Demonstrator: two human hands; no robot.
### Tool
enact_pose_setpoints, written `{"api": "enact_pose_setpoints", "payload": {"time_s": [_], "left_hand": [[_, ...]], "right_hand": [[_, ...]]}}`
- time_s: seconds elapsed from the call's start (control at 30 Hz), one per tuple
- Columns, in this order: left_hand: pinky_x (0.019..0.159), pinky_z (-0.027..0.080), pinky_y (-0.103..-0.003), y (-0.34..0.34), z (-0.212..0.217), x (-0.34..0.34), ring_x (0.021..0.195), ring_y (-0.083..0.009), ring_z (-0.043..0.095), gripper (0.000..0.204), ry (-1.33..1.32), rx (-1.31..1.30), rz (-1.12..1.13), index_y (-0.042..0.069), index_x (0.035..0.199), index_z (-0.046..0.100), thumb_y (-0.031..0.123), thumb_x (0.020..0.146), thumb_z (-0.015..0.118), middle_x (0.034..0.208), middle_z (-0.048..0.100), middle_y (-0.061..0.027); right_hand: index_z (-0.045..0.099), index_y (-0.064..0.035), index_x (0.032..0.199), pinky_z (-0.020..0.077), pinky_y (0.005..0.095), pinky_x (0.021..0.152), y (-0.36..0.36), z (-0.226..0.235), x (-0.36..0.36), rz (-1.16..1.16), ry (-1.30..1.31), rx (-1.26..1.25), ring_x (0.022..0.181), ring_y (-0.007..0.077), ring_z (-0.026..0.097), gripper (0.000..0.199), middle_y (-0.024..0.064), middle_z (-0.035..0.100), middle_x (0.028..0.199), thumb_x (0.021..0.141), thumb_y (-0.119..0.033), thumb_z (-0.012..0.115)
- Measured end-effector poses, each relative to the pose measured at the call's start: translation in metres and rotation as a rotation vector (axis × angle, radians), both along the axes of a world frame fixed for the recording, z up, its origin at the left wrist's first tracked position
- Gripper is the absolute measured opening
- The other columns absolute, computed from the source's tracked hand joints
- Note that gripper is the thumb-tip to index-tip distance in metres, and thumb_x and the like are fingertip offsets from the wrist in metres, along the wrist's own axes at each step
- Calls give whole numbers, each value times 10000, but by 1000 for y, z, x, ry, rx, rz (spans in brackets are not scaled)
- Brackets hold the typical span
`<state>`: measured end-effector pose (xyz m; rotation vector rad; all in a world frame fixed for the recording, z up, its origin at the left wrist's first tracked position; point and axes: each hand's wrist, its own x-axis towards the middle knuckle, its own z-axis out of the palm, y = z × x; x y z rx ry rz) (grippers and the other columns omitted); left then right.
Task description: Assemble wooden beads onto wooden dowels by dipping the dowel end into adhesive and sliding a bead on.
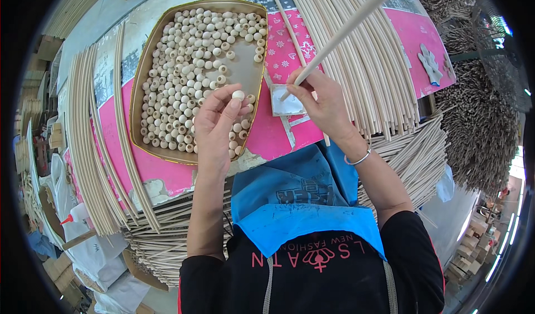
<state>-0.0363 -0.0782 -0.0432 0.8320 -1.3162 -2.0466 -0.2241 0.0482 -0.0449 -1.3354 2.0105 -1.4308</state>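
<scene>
Pinched between the thumb and fingers of my left hand (214, 119) is a small pale wooden ball (238, 95). That hand is over the right side of a shallow tray (135, 110) of wooden balls (189, 69), many showing a drilled hole. My right hand (323, 99) grips a long wooden dowel (356, 21) near its lower end; the rod slants up to the far right. Its tip is at a small square dish (287, 106) with something white in it; whether the tip touches the contents I cannot tell. The ball and the dowel are apart.
Dowels lie in rows on the table at the right (356, 63) and left (89, 147). A white glove (429, 66) rests near the right edge. More rods are stacked below the table's near edge (412, 161). A bottle with a red tip (78, 213) stands at left.
</scene>
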Motion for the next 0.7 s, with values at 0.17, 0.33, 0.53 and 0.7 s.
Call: {"api": "enact_pose_setpoints", "payload": {"time_s": [0.17, 0.33, 0.53, 0.7], "left_hand": [[847, 537, -249, -1, 0, -3, 921, -115, 663, 280, 0, -42, -23, -2, 1236, 630, 125, 987, 644, 1030, 701, -76], [850, 528, -244, 1, 0, -10, 929, -108, 656, 259, 0, -90, -2, -9, 1212, 641, 82, 969, 657, 1023, 701, -67], [829, 521, -236, 8, -2, -25, 924, -96, 649, 237, 34, -197, -82, -18, 1180, 657, 43, 951, 668, 1011, 697, -56], [823, 513, -234, 16, 7, -35, 929, -92, 632, 270, -25, -242, -134, -33, 1206, 640, 21, 943, 670, 1018, 686, -58]], "right_hand": [[631, 12, 1019, 545, 295, 712, -1, 20, -5, -12, -15, -14, 792, 174, 688, 110, 100, 658, 869, 933, -44, 669], [614, 11, 1052, 558, 268, 744, 6, 30, -20, -75, -225, -224, 861, 114, 669, 99, 50, 659, 907, 979, -51, 634], [594, 7, 1091, 585, 254, 785, 18, 54, -23, -128, -315, -315, 878, 133, 684, 140, 85, 683, 945, 1008, -105, 607], [589, -7, 1079, 583, 256, 784, 16, 61, -11, -92, -320, -392, 874, 140, 688, 156, 94, 689, 952, 1012, -146, 610]]}}
